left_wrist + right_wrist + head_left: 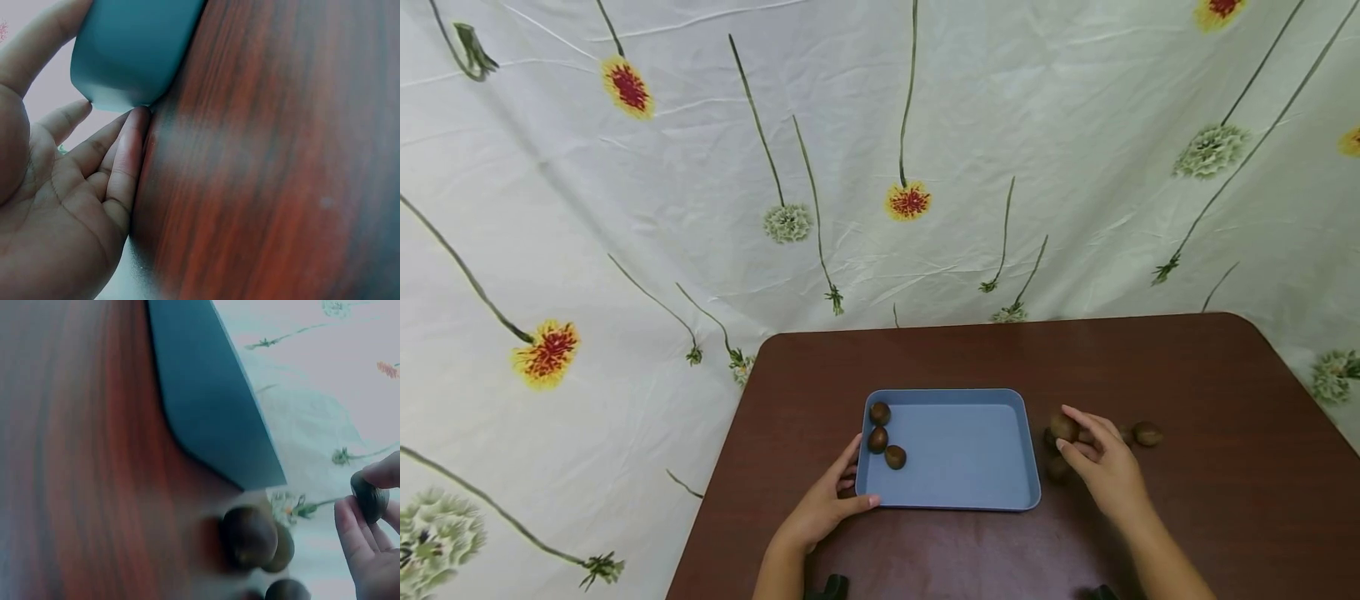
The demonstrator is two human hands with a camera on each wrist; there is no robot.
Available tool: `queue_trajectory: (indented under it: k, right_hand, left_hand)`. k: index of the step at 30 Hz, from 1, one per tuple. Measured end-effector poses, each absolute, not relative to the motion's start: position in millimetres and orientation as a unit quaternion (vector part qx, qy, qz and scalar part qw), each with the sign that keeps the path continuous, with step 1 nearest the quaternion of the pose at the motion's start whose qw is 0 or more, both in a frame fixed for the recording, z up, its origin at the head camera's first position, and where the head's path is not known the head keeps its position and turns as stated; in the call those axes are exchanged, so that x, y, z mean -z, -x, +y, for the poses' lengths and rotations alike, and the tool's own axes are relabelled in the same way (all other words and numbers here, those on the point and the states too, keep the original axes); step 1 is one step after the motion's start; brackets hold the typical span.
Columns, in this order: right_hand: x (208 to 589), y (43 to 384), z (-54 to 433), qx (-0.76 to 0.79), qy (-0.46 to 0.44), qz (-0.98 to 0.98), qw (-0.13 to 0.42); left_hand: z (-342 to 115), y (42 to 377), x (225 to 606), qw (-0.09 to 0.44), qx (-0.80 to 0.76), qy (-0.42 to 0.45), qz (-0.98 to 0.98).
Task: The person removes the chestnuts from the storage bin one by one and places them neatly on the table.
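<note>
A blue tray [962, 454] lies on the table, with three brown chestnuts [877, 439] along its left side. My left hand [820, 508] holds the tray's near left corner, thumb at the front rim and fingers along the left side; the left wrist view shows the fingertips against the tray wall [131, 56]. Just off the tray's right side, my right hand [1108, 475] pinches one chestnut [1063, 427] between thumb and fingers. In the right wrist view this chestnut [370, 497] is raised above the others. Several chestnuts [1147, 433] lie about that hand, some partly hidden by it.
The dark brown wooden table [1247, 500] ends at a back edge close to a white flower-printed cloth [850, 167]. Near the tray's right end, loose chestnuts [250, 536] sit close together. A small black object [835, 587] shows by the left wrist.
</note>
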State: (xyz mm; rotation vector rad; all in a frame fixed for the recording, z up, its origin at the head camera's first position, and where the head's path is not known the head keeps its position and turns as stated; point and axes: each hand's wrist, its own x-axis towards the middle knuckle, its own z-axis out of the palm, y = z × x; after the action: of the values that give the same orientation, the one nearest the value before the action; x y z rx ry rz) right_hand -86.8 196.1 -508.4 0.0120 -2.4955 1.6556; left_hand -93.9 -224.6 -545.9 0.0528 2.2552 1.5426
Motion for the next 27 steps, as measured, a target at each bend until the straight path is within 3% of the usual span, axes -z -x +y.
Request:
queue_trajectory:
  k: [9,27]
  right_hand:
    - [516.2,69.1,218.7,-0.520,0.043,-0.851,0.055]
    - [534.8,49.2,243.9,-0.458,0.082,-0.882,-0.069]
  left_hand:
    - [-224.4,94.2,547.2,0.201,-0.553,-0.021,0.809]
    - [-225.1,94.7,550.1,0.203,-0.550,-0.032,0.809]
